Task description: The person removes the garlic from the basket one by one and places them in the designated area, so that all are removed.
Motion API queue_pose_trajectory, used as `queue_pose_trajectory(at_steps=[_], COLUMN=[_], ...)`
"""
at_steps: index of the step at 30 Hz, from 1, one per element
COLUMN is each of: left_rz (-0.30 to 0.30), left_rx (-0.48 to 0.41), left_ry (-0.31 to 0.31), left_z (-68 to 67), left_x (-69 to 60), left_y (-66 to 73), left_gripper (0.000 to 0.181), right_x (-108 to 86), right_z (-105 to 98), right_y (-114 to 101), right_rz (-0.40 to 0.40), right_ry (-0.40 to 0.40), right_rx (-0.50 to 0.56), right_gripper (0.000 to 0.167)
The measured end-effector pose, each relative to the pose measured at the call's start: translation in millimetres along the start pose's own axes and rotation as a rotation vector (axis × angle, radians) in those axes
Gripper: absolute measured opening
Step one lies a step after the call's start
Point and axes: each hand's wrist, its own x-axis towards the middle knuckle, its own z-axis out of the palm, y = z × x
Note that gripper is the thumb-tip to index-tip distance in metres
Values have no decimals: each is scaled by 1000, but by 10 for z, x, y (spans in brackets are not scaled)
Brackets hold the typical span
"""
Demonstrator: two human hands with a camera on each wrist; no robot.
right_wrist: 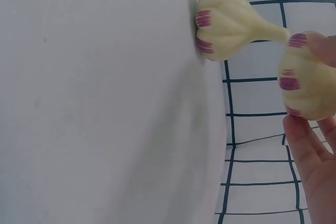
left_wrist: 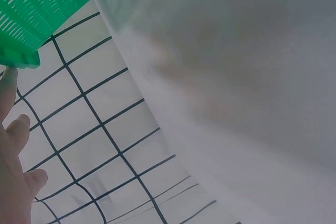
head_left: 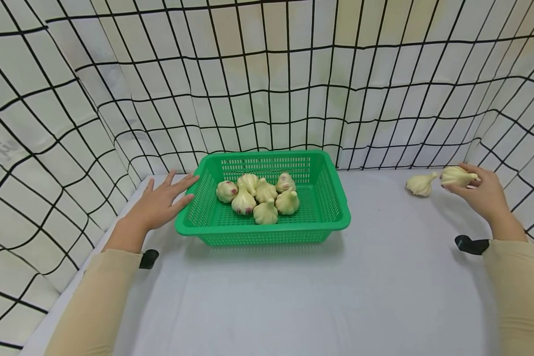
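Note:
A green basket [head_left: 271,237] holds several garlic bulbs [head_left: 265,212]. At its left end my left hand [head_left: 160,200] has its fingers spread, the fingertips at the rim; the left wrist view shows a fingertip against the basket [left_wrist: 47,9]. Far to the right, my right hand [head_left: 485,195] pinches a garlic bulb [head_left: 456,176] between thumb and fingers. Another bulb [head_left: 420,184] lies on the table just left of it, its stem pointing toward the held one. In the right wrist view the held bulb [right_wrist: 307,85] shows purple streaks, with the other bulb [right_wrist: 223,24] beside it.
Black netting over white panels stands behind the table and on both sides. The white table surface [head_left: 267,296] stretches in front of the basket and between it and the two bulbs at the right. A black strap piece [head_left: 470,244] sticks out at the right wrist.

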Motion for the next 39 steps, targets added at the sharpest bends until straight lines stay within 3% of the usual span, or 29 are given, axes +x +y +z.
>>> queue_pose_trajectory(at_steps=[13,27,39], left_rz=[-12,4,1], left_rx=[6,3,4], left_ry=[-4,12,9], left_z=[4,6,15], left_x=[0,16,5], left_y=[-14,-33,-31], left_gripper=[64,63,63], right_x=[58,150,162], right_z=[40,56,80], right_y=[94,209,196], right_rz=[85,203,261], right_ry=[-12,-147,-130], right_rx=[-76,-119,-72], right_gripper=[80,88,91])
